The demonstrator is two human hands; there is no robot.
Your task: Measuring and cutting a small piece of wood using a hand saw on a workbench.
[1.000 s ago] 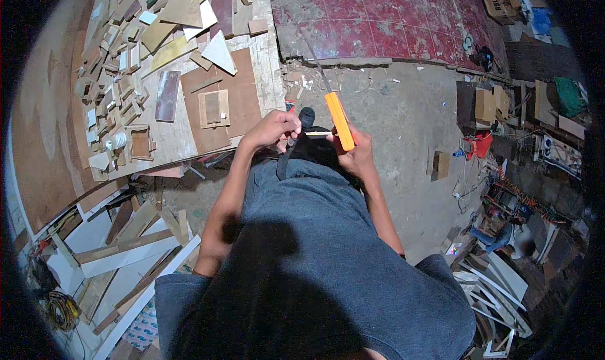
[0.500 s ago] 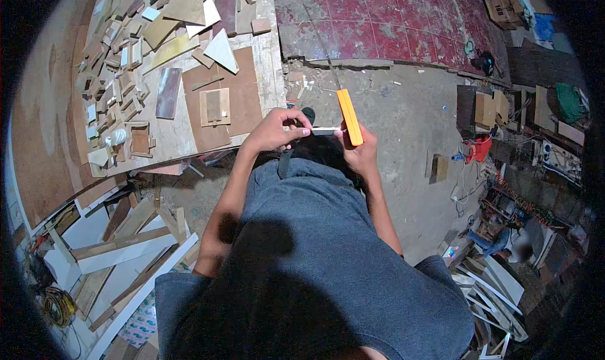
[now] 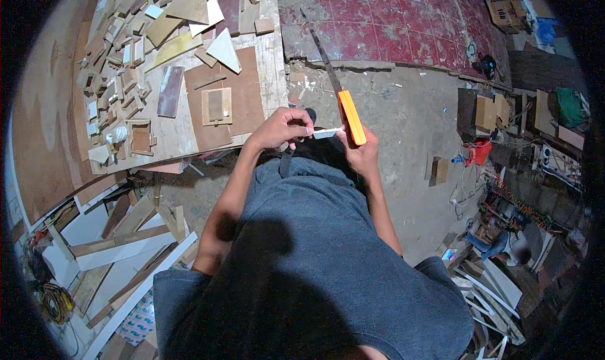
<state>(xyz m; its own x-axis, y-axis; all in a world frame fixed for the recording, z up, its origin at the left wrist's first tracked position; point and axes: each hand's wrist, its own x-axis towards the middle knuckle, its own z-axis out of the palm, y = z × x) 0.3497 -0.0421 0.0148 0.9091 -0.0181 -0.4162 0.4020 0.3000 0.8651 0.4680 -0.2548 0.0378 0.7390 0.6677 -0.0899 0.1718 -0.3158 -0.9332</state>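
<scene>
My right hand (image 3: 361, 151) is closed on the orange handle of a hand saw (image 3: 353, 119), whose thin dark blade points away from me and a little left. A small flat piece of wood (image 3: 327, 133), pale along its edge, spans the gap between my two hands in front of my waist. Pinched fingers of my left hand (image 3: 282, 131) grip the piece's left end. Its right end meets my right thumb beside the saw handle. How the other right fingers lie is partly hidden behind the handle.
At the left, a wooden worktable (image 3: 273, 76) carries many offcuts, a brown board (image 3: 247, 102) and a small wooden frame (image 3: 217, 105). Scrap boards (image 3: 123, 250) pile up below it. Cables and a red object (image 3: 479, 152) lie right; a person (image 3: 504, 243) is low at right.
The saw blade shows broader now, its handle having turned slightly. The wooden piece has tilted so more of its face shows. Both hands keep their holds.
</scene>
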